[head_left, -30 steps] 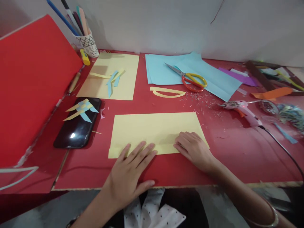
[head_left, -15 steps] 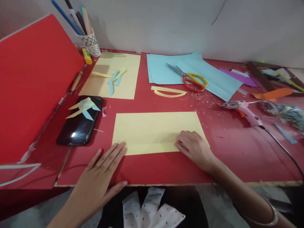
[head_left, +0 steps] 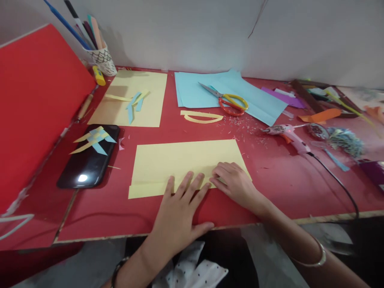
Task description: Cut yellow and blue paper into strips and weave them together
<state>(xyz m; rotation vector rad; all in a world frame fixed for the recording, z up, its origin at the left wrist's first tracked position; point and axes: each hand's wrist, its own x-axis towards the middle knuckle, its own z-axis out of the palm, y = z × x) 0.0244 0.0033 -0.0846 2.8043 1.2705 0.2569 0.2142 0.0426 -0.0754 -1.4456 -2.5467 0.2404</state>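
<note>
A pale yellow sheet of paper (head_left: 180, 158) lies in front of me with a narrow fold along its near edge. My left hand (head_left: 180, 208) rests palm down on that folded edge near the middle, fingers spread and thumb out toward the table edge. Right beside it, my right hand (head_left: 232, 182) is closed at the paper's right part, its curled fingers and thumb gripping the fold. Its fingertips are partly hidden.
Scissors (head_left: 232, 102) lie on blue paper (head_left: 198, 90), behind a yellow paper strip loop (head_left: 204, 117). A pink glue gun (head_left: 289, 136) with its cord is to the right. At left are a phone (head_left: 90, 168) under woven paper strips (head_left: 95, 139), a pen cup (head_left: 105, 62) and a red board (head_left: 36, 112).
My left hand has slid right along the paper's near edge, from its left corner to close by my right hand. The view has turned slightly right. My right hand stays on the paper.
</note>
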